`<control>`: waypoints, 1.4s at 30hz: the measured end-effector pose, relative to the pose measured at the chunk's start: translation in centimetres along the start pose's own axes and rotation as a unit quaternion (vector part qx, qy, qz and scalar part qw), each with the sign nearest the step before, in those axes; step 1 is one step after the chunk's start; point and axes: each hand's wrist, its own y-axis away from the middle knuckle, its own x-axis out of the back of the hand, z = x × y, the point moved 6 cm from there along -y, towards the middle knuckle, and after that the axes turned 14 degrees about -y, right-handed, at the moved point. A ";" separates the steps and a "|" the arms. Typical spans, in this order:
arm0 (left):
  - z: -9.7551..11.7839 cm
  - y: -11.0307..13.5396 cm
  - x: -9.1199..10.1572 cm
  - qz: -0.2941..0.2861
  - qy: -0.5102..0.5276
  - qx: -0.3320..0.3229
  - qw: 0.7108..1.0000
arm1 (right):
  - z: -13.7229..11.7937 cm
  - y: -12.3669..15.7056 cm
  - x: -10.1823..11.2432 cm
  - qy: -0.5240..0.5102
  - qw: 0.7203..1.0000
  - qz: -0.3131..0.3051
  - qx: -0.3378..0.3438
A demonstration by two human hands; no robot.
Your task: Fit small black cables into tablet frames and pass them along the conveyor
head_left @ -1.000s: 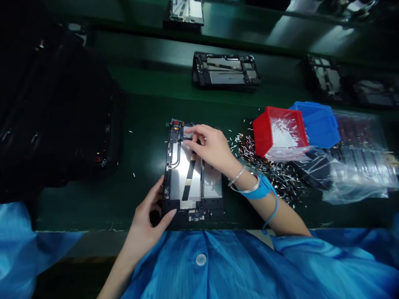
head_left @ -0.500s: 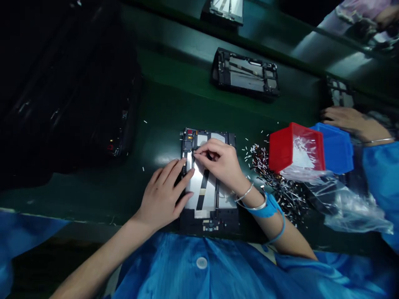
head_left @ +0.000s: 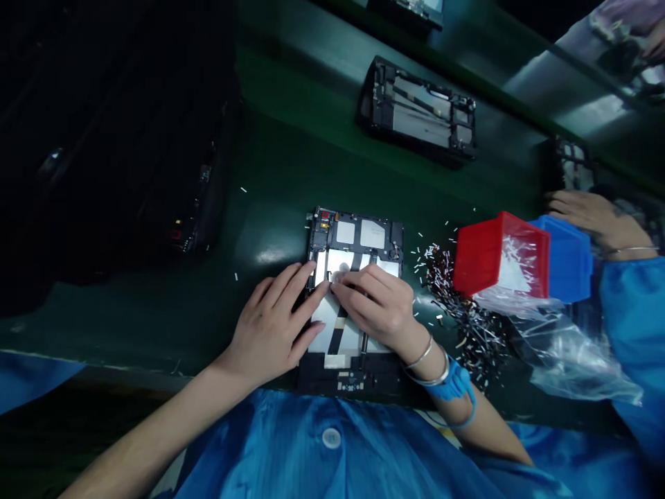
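Both hands' fingers press flat, gripping nothing, on the tablet frame (head_left: 353, 242); red bin (head_left: 501, 253) sits right.

no readable text, labels or numbers

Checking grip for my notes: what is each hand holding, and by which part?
Neither lifts anything. The left hand lies flat on the open tablet frame at its left edge; the right hand presses fingertips on its middle panel.
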 end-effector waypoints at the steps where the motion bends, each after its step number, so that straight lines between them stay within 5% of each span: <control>1: 0.0 -0.1 0.2 0.005 0.014 0.003 1.000 | 0.0 0.0 0.1 0.001 1.000 0.007 0.003; 7: -0.5 -2.2 1.7 0.047 0.049 0.097 0.993 | -0.2 -0.5 0.6 -0.013 0.999 0.040 0.002; 20: -0.8 -3.8 0.3 0.045 0.026 0.102 0.993 | 2.2 -1.2 0.8 -0.177 0.965 0.073 -0.178; 29: -0.7 -4.0 0.1 0.050 0.021 0.087 0.995 | 3.2 -1.8 0.0 -0.196 0.955 0.018 -0.220; 33: -0.8 -4.1 0.4 0.055 0.026 0.085 0.995 | 2.8 -2.3 0.8 -0.137 0.972 0.021 -0.189; 36: -1.3 -3.4 1.1 0.049 0.068 0.079 0.993 | 4.0 -1.4 3.8 0.001 0.978 0.105 -0.180; 39: -1.3 -2.3 1.5 0.028 0.052 0.031 0.998 | 6.4 1.5 7.5 0.161 0.935 0.190 -0.254; 42: -0.9 -1.5 1.1 0.000 -0.020 -0.019 1.000 | 7.9 4.4 9.1 0.229 0.898 0.200 -0.318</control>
